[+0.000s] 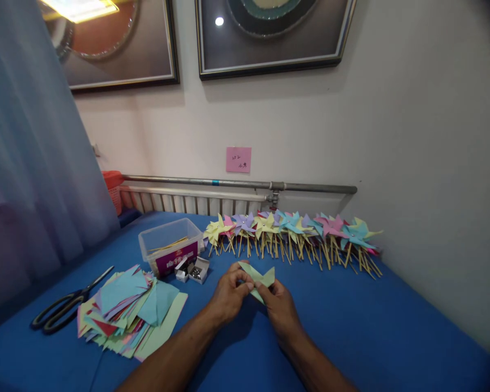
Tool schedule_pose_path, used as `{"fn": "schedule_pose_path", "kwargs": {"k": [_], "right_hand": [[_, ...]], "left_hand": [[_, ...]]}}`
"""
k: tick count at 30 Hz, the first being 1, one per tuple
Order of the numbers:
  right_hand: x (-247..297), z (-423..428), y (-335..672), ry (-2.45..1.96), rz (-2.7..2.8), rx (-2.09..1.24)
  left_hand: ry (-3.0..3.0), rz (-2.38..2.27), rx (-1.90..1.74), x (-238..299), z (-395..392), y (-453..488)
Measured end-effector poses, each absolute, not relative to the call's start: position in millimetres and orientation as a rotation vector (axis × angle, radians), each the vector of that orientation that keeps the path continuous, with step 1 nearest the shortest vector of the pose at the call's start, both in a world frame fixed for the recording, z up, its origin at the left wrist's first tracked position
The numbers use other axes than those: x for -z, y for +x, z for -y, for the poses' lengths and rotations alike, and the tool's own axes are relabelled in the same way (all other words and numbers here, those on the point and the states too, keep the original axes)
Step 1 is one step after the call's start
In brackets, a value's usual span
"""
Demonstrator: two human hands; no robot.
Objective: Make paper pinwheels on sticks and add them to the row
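Observation:
A pale green paper pinwheel (258, 276), with its corners folded inward, is held up above the blue-covered table. My left hand (232, 291) pinches its left side, thumb near the middle of the paper. On the other side my right hand (281, 305) grips it, with the thumb also pressed close to the centre. Whether a pin is at the centre is hidden by my thumbs. Just left of my hands are two small white boxes, one open box (198, 270) holding small metal pins and another box (182, 270) beside it.
Loose coloured paper sheets (126, 310) lie piled at left, beside black-handled scissors (67, 307). A clear plastic tub (169, 247) holds thin sticks. Several finished pinwheels (289, 228) on sticks lie along the back. A pipe (240, 182) and radiator run along the wall; a curtain (36, 141) hangs left.

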State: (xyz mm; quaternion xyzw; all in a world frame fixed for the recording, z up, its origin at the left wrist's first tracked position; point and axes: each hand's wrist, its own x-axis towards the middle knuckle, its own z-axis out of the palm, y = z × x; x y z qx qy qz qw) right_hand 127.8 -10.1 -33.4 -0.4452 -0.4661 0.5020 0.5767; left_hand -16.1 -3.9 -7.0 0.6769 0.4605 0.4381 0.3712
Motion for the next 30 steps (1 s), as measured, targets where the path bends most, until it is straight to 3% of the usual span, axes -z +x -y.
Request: {"fn": "schedule_pose_path", "kwargs": {"k": [30], "right_hand": [[37.3, 8.7, 127.2, -1.034, 1.07, -1.268]], "left_hand": [[1.708, -1.227, -1.109, 3.9, 9.0, -19.9]]}}
